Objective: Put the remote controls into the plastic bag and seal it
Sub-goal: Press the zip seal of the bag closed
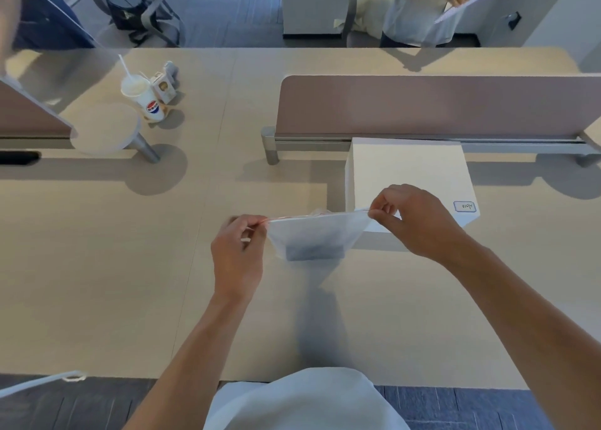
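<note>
A clear plastic bag (pixel 312 231) with a red zip strip along its top hangs above the beige table (pixel 97 283), stretched between my two hands. My left hand (pixel 239 254) pinches the bag's left top corner. The right top corner is pinched by my right hand (pixel 413 221). A dark shape, the remote controls (pixel 314 252), lies in the bottom of the bag, blurred through the plastic. Whether the zip strip is closed along its length I cannot tell.
A white box (pixel 409 172) with a small label stands just behind the bag, against a brown desk divider (pixel 422 104). A lidded cup with a straw (pixel 144 99) and small cartons (pixel 164 85) stand at the back left. Another person stands beyond the table's far edge.
</note>
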The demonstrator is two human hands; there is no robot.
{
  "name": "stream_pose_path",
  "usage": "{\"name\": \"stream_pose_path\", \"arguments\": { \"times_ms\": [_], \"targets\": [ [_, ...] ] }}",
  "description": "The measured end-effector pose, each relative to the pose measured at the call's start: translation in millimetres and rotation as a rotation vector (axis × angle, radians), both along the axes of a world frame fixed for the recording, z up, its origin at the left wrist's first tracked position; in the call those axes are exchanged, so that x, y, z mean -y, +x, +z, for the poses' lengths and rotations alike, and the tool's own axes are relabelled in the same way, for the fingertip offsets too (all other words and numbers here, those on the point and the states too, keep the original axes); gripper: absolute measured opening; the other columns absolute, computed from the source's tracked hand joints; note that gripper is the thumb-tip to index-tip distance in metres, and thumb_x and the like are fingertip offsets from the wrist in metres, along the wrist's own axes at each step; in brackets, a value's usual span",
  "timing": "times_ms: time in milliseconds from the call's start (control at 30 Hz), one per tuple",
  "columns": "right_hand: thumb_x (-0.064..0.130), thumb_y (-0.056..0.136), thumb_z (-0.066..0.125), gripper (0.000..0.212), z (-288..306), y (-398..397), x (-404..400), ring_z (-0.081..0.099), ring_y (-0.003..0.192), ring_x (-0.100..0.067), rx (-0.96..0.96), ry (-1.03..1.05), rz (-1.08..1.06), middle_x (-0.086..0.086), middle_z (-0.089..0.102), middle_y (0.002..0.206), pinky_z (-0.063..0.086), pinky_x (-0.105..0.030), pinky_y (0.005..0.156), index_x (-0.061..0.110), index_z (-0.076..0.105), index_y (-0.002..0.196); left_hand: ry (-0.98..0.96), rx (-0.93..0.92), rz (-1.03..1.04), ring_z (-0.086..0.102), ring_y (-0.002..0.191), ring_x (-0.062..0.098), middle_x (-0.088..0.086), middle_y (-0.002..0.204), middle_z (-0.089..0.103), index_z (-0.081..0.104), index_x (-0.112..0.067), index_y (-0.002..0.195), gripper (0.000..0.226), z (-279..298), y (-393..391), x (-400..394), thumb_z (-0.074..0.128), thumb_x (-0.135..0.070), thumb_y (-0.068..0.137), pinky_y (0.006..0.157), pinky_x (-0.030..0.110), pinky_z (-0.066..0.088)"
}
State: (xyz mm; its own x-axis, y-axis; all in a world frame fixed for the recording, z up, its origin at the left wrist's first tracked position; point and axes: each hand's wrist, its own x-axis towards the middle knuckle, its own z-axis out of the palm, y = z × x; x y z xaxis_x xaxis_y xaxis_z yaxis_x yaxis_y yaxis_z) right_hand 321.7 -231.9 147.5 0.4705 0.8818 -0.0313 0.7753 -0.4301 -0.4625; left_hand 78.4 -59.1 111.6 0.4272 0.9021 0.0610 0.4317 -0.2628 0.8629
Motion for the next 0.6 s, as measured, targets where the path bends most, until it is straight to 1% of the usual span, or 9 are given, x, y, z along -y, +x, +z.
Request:
{"name": "stream_pose_path", "arguments": {
  "times_ms": [100,167,233,267,333,367,400,500,600],
  "targets": [
    [0.029,0.096,0.065,0.009,-4.5,4.0,-10.9,0.059,0.084,-0.011,-0.012,0.022,-0.006,0.013,0.065,0.084,0.045,-0.029,0.072,0.024,0.07,0.091,-0.004,0.002,0.037,0.064,0.081,0.002,0.003,0.095,0.07,0.078,-0.015,0.094,0.015,1.4,4.2,-5.9,0.067,-0.005,0.093,0.072,0.002,0.044],
    [0.028,0.096,0.066,0.008,-7.5,8.4,-21.4,0.061,0.084,-0.012,-0.026,0.047,-0.022,0.012,0.066,0.086,0.049,-0.031,0.073,0.023,0.07,0.091,-0.001,-0.017,0.069,0.063,0.078,0.001,0.002,0.095,0.069,0.079,-0.014,0.095,0.015,3.5,11.3,-11.9,0.067,-0.005,0.092,0.071,0.001,0.043],
    [0.027,0.096,0.066,0.008,-10.6,13.7,-34.7,0.063,0.084,-0.013,-0.04,0.058,-0.05,0.009,0.068,0.087,0.053,-0.035,0.076,0.022,0.071,0.09,0.02,-0.064,0.103,0.059,0.072,0.003,0.003,0.091,0.068,0.081,-0.014,0.096,0.016,3.8,22.0,-22.6,0.067,-0.006,0.091,0.071,0.001,0.041],
    [0.026,0.095,0.067,0.008,-12.4,16.7,-42.4,0.064,0.083,-0.014,-0.044,0.058,-0.064,0.009,0.069,0.087,0.055,-0.037,0.078,0.022,0.071,0.091,0.033,-0.086,0.115,0.059,0.07,0.006,0.004,0.089,0.07,0.081,-0.014,0.095,0.017,3.5,28.5,-29.0,0.067,-0.007,0.09,0.07,0.003,0.041],
    [0.026,0.095,0.067,0.008,-15.8,23.1,-57.4,0.065,0.082,-0.016,-0.059,0.067,-0.096,0.007,0.07,0.087,0.056,-0.04,0.079,0.021,0.072,0.09,0.034,-0.089,0.135,0.063,0.074,0.016,0.003,0.086,0.076,0.082,-0.016,0.093,0.018,3.1,42.5,-42.5,0.066,-0.009,0.089,0.068,0.009,0.041],
    [0.025,0.094,0.068,0.008,-16.9,26.8,-65.3,0.065,0.081,-0.016,-0.069,0.078,-0.116,0.006,0.07,0.087,0.057,-0.041,0.079,0.02,0.072,0.09,0.025,-0.077,0.145,0.066,0.076,0.018,0.002,0.086,0.077,0.083,-0.016,0.093,0.019,3.7,49.5,-48.7,0.065,-0.009,0.089,0.068,0.016,0.044],
    [0.025,0.094,0.068,0.008,-17.4,30.4,-73.0,0.066,0.081,-0.017,-0.076,0.094,-0.14,0.005,0.071,0.087,0.057,-0.042,0.079,0.02,0.072,0.089,0.013,-0.062,0.155,0.067,0.076,0.018,-0.001,0.084,0.077,0.083,-0.015,0.093,0.02,5.1,56.4,-54.5,0.064,-0.008,0.089,0.067,0.017,0.045],
    [0.025,0.093,0.068,0.009,-15.5,40.5,-94.3,0.067,0.082,-0.017,-0.082,0.15,-0.217,0.004,0.074,0.088,0.057,-0.041,0.08,0.02,0.073,0.088,0.004,-0.019,0.184,0.064,0.072,0.015,-0.004,0.079,0.072,0.083,-0.013,0.094,0.022,9.8,74.9,-71.6,0.063,-0.007,0.089,0.06,0.005,0.039],
    [0.026,0.092,0.069,0.008,-11.6,47.9,-108.7,0.067,0.083,-0.017,-0.09,0.208,-0.27,0.004,0.075,0.09,0.057,-0.038,0.08,0.022,0.074,0.088,0.003,0.004,0.208,0.064,0.071,0.015,-0.006,0.076,0.071,0.084,-0.014,0.094,0.023,10.9,88.9,-88.3,0.062,-0.006,0.087,0.058,0.002,0.039]
  ]
}}
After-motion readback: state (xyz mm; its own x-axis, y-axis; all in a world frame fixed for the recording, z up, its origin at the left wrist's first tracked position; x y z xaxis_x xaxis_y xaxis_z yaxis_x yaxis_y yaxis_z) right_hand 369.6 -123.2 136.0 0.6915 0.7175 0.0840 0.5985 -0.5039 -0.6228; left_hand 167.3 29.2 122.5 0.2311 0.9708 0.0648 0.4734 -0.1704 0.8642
